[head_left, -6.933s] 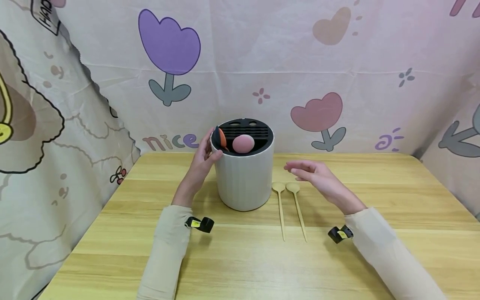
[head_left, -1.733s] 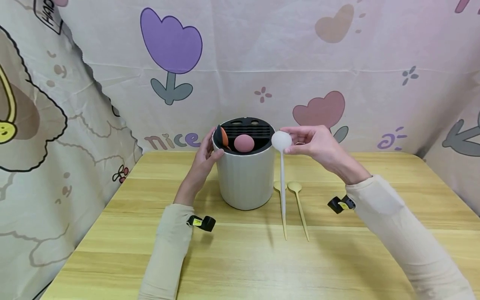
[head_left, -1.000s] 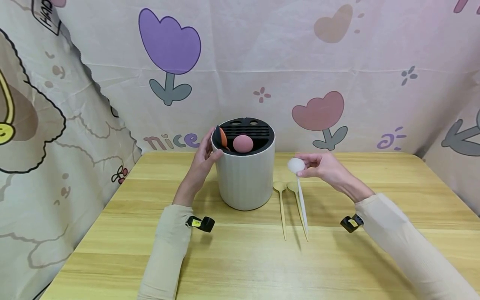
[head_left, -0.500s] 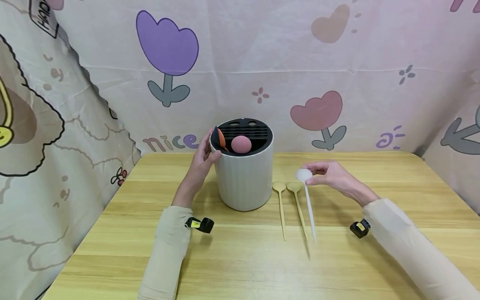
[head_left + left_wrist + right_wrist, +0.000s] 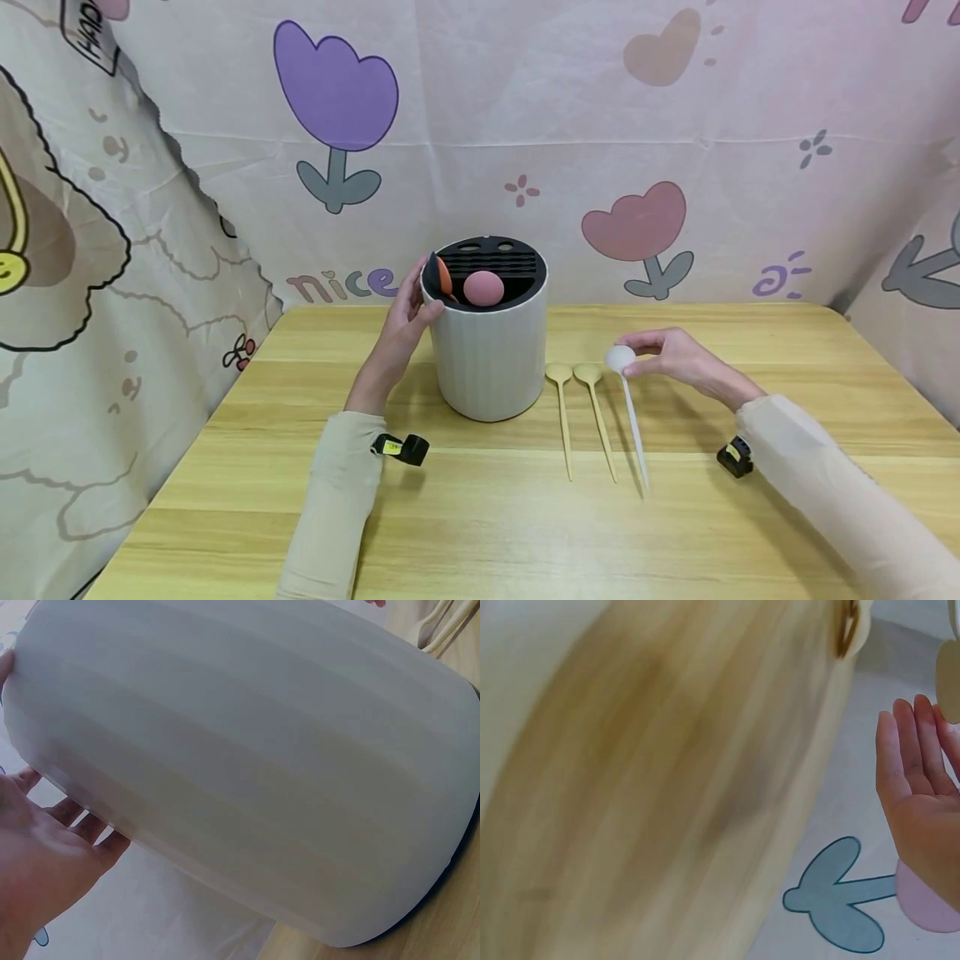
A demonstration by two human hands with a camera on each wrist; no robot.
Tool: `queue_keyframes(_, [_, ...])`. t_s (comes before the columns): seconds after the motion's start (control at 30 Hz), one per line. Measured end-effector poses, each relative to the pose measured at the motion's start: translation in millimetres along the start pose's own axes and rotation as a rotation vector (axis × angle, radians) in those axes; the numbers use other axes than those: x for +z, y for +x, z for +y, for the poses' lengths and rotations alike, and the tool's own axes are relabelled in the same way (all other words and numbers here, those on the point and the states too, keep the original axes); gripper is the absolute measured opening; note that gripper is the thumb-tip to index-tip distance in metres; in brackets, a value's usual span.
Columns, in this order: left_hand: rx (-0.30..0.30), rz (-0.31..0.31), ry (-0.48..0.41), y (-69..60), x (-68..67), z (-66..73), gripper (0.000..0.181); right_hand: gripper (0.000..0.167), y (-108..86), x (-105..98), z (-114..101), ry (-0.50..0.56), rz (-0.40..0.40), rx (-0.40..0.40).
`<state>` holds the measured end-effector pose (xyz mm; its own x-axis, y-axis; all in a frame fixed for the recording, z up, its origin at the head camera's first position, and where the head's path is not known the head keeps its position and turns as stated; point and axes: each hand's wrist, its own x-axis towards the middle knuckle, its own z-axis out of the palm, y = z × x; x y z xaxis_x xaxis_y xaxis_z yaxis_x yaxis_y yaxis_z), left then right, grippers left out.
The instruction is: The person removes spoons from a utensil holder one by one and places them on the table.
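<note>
In the head view a ribbed white holder with a black slotted top stands upright at the middle of the table. My left hand holds its left side near the rim, fingers around the wall; the left wrist view shows the fingers against the wall. A pink rounded head and an orange and dark piece poke out of the top. My right hand pinches a white spoon by its head, handle pointing towards me. Two beige spoons lie side by side left of it.
The wooden table reaches back to a cloth printed with flowers, which hangs behind it. More printed cloth hangs along the left side.
The white spoon was by the holder's rim in my right hand; it has come down and to the right, past the two beige spoons. My left hand keeps its place on the holder.
</note>
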<state>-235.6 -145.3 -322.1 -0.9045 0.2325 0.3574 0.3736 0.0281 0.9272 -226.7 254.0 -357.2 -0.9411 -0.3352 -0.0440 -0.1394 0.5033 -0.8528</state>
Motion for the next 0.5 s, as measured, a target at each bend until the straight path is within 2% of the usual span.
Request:
queue_keyframes(0.37, [-0.001,0.003,0.004,-0.7,-0.1,0.7,0.080,0.049,12.5,-5,9,-0.073,-0.090,-0.022])
queue_keyframes(0.5, [-0.007,0.004,0.012,-0.7,-0.1,1.0,0.079,0.049,16.1,-2,13,-0.103,-0.098,-0.017])
